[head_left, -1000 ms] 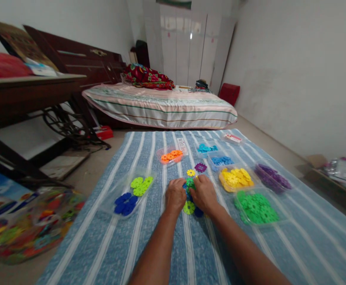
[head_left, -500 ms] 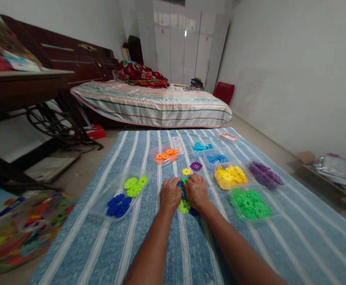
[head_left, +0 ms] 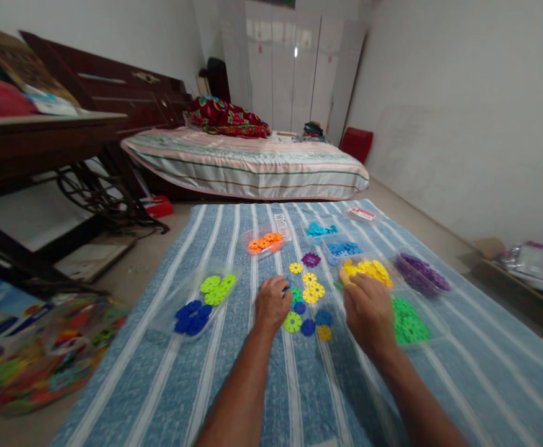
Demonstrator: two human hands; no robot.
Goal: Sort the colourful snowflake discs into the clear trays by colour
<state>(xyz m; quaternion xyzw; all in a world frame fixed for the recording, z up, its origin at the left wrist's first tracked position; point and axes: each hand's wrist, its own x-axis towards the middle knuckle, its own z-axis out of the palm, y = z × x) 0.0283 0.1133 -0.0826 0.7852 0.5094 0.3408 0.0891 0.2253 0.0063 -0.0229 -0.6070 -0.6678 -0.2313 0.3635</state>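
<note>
A cluster of joined flower-shaped plastic discs point(head_left: 309, 303) in yellow, blue, green and lime lies on the blue striped cloth point(head_left: 234, 385). My left hand point(head_left: 272, 304) rests at the cluster's left edge, fingers curled on a blue and green piece. My right hand point(head_left: 368, 310) is to the right, over the clear trays of yellow discs point(head_left: 368, 270) and green discs point(head_left: 408, 323). Its fingers are curled and a yellow piece shows at the fingertips.
More clear trays hold lime and dark blue discs point(head_left: 201, 301), orange discs point(head_left: 264, 241), light blue discs point(head_left: 344, 248), teal discs point(head_left: 320, 229) and purple discs point(head_left: 422, 273). A loose purple disc point(head_left: 311, 259) lies nearby. A bag of mixed pieces point(head_left: 43, 347), a dark table point(head_left: 43, 143) and a bed point(head_left: 247, 162) surround the cloth.
My right hand left the cluster and moved right to the yellow tray. The uncovered cluster now shows more yellow and blue discs. My left hand stayed in place.
</note>
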